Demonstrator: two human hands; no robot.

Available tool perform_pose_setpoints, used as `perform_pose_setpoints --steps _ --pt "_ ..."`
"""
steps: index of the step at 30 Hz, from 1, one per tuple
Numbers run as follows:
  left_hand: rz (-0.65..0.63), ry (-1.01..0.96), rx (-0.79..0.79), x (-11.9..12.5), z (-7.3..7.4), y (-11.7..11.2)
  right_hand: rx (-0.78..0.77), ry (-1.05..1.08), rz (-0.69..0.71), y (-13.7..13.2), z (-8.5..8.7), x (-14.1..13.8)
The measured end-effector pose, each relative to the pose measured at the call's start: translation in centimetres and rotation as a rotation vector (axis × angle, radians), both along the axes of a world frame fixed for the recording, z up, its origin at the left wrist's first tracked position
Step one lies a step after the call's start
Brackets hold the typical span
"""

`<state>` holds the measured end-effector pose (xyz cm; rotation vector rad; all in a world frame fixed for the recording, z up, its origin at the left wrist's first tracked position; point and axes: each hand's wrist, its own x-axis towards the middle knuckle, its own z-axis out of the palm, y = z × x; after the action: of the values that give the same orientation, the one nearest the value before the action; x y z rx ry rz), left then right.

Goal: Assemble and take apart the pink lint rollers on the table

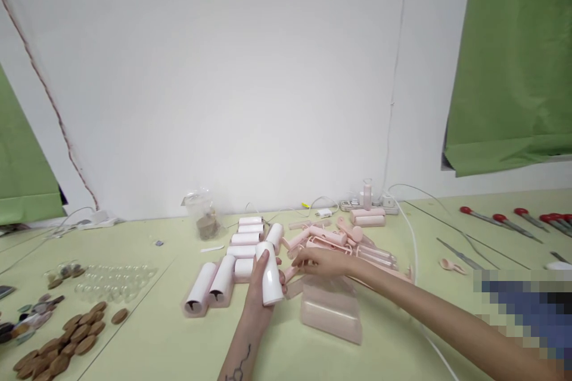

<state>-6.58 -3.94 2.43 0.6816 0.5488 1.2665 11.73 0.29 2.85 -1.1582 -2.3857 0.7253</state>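
Observation:
My left hand (259, 289) is wrapped round a white lint-roller roll (270, 274), held upright just above the table. My right hand (319, 262) reaches across to a heap of pink roller handles (339, 241); its fingers are curled over one pink piece at the heap's near edge. Several more white and pink rolls (223, 277) lie side by side to the left of my left hand. A translucent pink cover (333, 309) lies on the table under my right forearm.
Brown wooden discs (67, 342) and small clear glass vials (111, 283) lie at the left. Red-handled tools (513, 220) sit at the right. A power strip with white cables (370, 205) runs along the back wall, near a clear bag (203, 217).

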Motion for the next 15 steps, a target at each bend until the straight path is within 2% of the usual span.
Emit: perform_pose_setpoints --steps 4,7,11,15 --pt "-0.015 -0.041 0.034 -0.1 -0.1 0.1 0.116 0.059 -0.169 -0.1 -0.2 1.4" --pt "-0.002 -0.115 -0.013 -0.6 0.2 0.5 0.148 0.049 -0.213 1.3 -0.7 1.2" --pt "0.002 -0.156 -0.047 -1.3 0.6 0.6 0.120 -0.001 -0.094 2.8 -1.0 -0.6" --pt "-0.040 -0.148 -0.038 -1.5 0.7 0.3 0.090 0.005 -0.006 2.6 -1.1 -2.2"
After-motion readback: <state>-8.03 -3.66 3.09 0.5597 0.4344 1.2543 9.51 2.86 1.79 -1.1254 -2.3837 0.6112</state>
